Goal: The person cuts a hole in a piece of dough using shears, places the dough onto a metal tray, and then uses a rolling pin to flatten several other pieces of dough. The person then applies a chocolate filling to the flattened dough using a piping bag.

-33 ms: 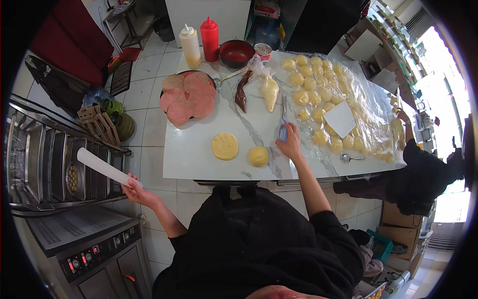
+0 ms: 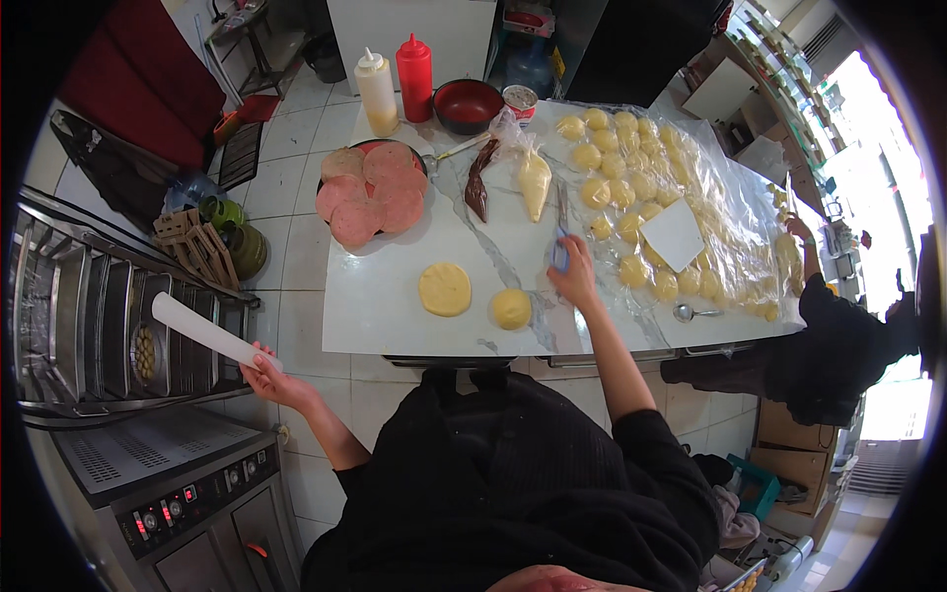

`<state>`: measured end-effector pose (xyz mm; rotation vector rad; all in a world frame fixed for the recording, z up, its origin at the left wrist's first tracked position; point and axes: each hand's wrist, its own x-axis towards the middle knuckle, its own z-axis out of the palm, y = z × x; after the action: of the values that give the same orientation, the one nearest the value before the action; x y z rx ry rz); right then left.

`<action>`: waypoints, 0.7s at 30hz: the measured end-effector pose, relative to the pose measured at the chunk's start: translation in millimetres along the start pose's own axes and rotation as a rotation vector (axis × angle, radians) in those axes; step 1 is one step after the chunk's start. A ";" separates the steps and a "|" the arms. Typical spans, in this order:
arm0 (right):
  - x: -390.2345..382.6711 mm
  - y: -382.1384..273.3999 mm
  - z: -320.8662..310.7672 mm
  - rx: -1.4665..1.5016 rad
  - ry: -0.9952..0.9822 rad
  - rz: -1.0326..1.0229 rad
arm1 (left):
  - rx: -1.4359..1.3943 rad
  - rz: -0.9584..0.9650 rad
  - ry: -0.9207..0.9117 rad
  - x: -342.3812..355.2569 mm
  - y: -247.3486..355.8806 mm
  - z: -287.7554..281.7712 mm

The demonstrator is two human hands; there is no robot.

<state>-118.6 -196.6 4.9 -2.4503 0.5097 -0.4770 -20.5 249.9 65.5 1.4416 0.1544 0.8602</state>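
Out to the left, past the table edge, my left hand grips one end of a white rolling pin. My right hand is closed at the blue handles of a pair of scissors, whose blades point to the table's far side. A flattened dough disc and a round dough ball lie left of that hand. Beyond the scissors are a piping bag of pale yellow filling and one of dark brown filling.
Pink meat slices cover a round pan at left. Squeeze bottles and a red bowl stand behind. Several dough balls lie under plastic, a white scraper on top. A tray rack stands left; another person is at right.
The scissors and my right hand have shifted slightly toward the far side, and the blue handles have turned a little. My left hand and the rolling pin look unmoved.
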 end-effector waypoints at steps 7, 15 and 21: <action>10.4 -36.0 -1.7 0.073 -0.022 -0.045 | 0.056 0.032 -0.050 -12.4 17.4 5.4; -58.1 -80.5 9.5 -0.014 -0.348 0.059 | 0.256 0.033 -0.386 -37.4 10.6 21.8; -53.5 -66.2 -14.9 0.258 -0.423 -0.109 | 0.260 0.035 -0.629 -68.4 19.6 63.1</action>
<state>-154.9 -129.1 44.8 -2.2465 0.1290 -0.0527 -40.1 156.8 67.2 1.8975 -0.2431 0.3882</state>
